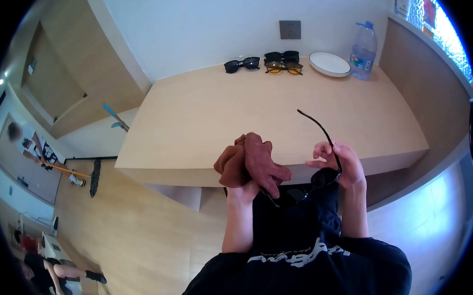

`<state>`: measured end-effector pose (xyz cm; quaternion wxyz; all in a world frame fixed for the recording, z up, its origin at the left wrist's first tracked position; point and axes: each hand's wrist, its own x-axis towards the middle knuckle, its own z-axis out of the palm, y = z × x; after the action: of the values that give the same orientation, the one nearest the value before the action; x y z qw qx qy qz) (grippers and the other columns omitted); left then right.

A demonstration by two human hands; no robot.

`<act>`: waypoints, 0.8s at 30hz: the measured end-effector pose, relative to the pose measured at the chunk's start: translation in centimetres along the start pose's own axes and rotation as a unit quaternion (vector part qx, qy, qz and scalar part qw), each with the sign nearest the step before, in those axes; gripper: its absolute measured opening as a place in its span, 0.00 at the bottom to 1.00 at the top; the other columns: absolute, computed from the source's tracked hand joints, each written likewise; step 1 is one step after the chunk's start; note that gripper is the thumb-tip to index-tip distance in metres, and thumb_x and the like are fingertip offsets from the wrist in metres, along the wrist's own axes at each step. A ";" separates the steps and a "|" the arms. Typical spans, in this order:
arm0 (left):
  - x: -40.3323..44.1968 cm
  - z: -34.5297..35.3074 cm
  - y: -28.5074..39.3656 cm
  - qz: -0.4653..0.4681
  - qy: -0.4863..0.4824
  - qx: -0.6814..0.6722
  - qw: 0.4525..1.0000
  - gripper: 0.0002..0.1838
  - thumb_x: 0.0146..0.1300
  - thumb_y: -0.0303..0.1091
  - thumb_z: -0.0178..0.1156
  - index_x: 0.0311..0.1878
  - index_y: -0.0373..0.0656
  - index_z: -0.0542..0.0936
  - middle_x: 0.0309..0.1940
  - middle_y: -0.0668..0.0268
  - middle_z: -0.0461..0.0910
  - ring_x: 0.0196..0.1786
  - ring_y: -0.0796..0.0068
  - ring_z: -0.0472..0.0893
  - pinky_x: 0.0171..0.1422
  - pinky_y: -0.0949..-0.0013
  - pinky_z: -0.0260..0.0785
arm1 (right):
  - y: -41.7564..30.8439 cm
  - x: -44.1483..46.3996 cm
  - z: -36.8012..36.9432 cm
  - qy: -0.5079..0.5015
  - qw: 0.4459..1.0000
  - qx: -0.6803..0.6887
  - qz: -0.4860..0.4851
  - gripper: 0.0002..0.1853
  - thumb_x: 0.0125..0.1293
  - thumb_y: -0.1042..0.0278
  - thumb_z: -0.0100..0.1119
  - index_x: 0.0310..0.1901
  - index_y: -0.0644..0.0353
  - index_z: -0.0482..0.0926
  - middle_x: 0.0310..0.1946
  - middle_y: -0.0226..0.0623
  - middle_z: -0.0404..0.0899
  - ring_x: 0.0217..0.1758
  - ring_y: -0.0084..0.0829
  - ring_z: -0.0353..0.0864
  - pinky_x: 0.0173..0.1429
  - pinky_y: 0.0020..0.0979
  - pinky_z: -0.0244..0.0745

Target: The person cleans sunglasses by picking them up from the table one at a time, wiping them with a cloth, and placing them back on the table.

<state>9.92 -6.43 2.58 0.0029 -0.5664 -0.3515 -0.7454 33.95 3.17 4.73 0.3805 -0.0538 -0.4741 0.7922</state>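
Observation:
Over my lap, at the desk's front edge, a pair of dark sunglasses [323, 178] is held between my hands. My right hand [348, 163] grips it near the hinge, with one thin black temple sticking up and to the left. A reddish-brown cloth [258, 159] is bunched over my left hand [244, 193] and hides most of its fingers. The cloth touches the left part of the sunglasses.
On the desk [219, 116] stand folded sunglasses [242, 65], black glasses [281, 56], yellow-tinted glasses [284, 68], a white plate [329, 64] and a water bottle [363, 51]. A wooden partition [428, 68] borders the right side. Far left, a person holds a mop [95, 179]; another sits below.

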 end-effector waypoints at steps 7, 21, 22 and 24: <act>-0.6 -0.2 -0.1 -0.022 0.010 -0.030 0.999 0.16 0.58 0.34 0.65 0.44 0.34 0.77 0.38 0.60 0.79 0.43 0.63 0.79 0.45 0.63 0.71 | 1.8 -0.1 -0.6 0.024 0.990 0.131 0.042 0.10 0.72 0.64 0.57 0.42 0.63 0.81 0.43 0.39 0.78 0.52 0.36 0.78 0.71 0.57 0.67; 1.2 -0.3 0.8 -0.300 -0.041 -0.551 0.777 0.08 0.66 0.26 0.47 0.31 0.34 0.70 0.32 0.61 0.69 0.34 0.70 0.68 0.38 0.69 0.63 | 2.8 2.5 1.0 0.160 0.940 0.300 0.031 0.09 0.78 0.66 0.47 0.48 0.61 0.75 0.49 0.35 0.78 0.54 0.30 0.80 0.73 0.53 0.68; 1.3 -0.4 1.5 -0.301 -0.042 -0.553 0.776 0.08 0.66 0.26 0.47 0.31 0.34 0.70 0.32 0.61 0.69 0.34 0.70 0.68 0.38 0.69 0.63 | 2.7 2.6 1.5 0.173 0.945 0.273 0.042 0.11 0.78 0.65 0.47 0.51 0.62 0.75 0.52 0.37 0.78 0.56 0.31 0.79 0.74 0.51 0.66; 1.9 -0.6 2.5 -0.357 -0.023 -0.496 0.791 0.08 0.66 0.25 0.46 0.31 0.34 0.70 0.31 0.61 0.67 0.34 0.71 0.66 0.37 0.69 0.62 | 3.1 2.8 1.0 0.136 0.978 0.152 0.031 0.20 0.77 0.62 0.47 0.64 0.64 0.71 0.63 0.46 0.74 0.66 0.38 0.74 0.75 0.50 0.63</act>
<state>9.70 -7.84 5.43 -0.5527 -0.3411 -0.1109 -0.7523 29.84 3.48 3.58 0.4204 -0.1170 -0.2899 0.8518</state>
